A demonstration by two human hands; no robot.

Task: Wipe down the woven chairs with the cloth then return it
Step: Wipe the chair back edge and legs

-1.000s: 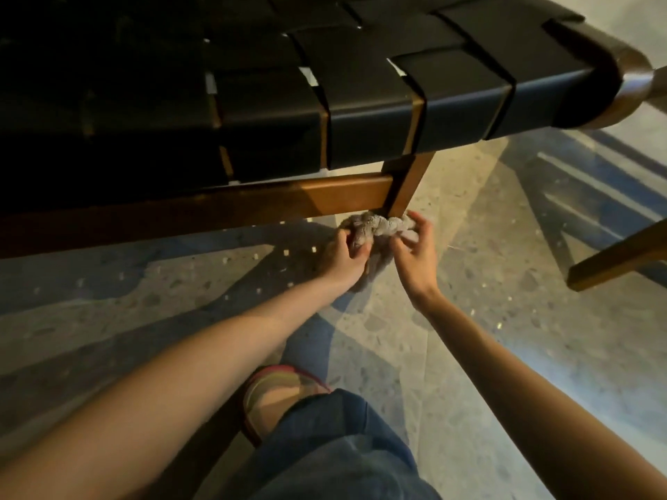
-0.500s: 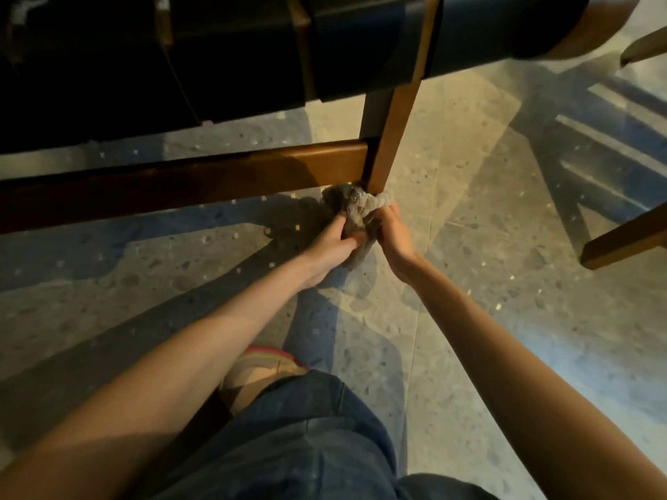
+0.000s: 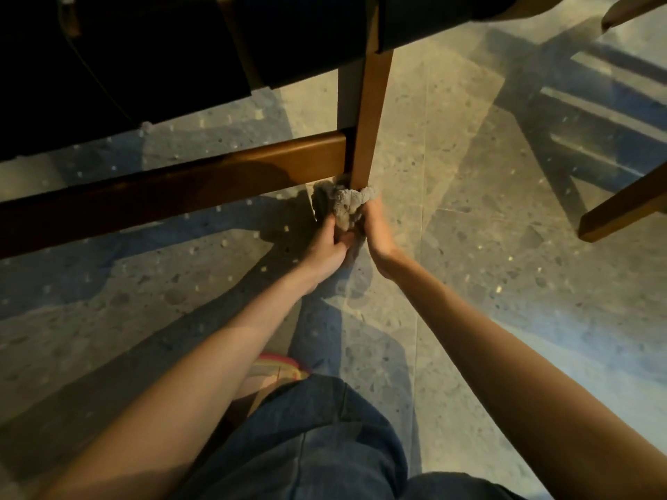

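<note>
Grey cloth point(image 3: 345, 206) bunched around the bottom of the wooden chair leg point(image 3: 371, 117), low near the floor, wrapped against the leg's base. Left hand point(image 3: 326, 247) grips the cloth's lower left part, fingers curled into the fabric. Right hand point(image 3: 379, 230) pinches the cloth's right side, thumb and fingers closed on it just beside the leg. Both hands touch the cloth; whether either touches the wood directly cannot be told.

The leg joins a brown wooden crossrail point(image 3: 216, 178) running off to the left, and the cloth sits just below that joint. Above, the black woven seat point(image 3: 144, 48) fills the top left, dark, straps barely readable.

Terrazzo floor point(image 3: 469, 283) speckled, with strap shadows across it. A second chair's leg point(image 3: 624, 207) sits at the right edge, well apart from the hands. Both forearms are bare. Blue jeans point(image 3: 306, 445) at the bottom centre, a reddish-trimmed shoe point(image 3: 279, 368) just beyond the knee.
</note>
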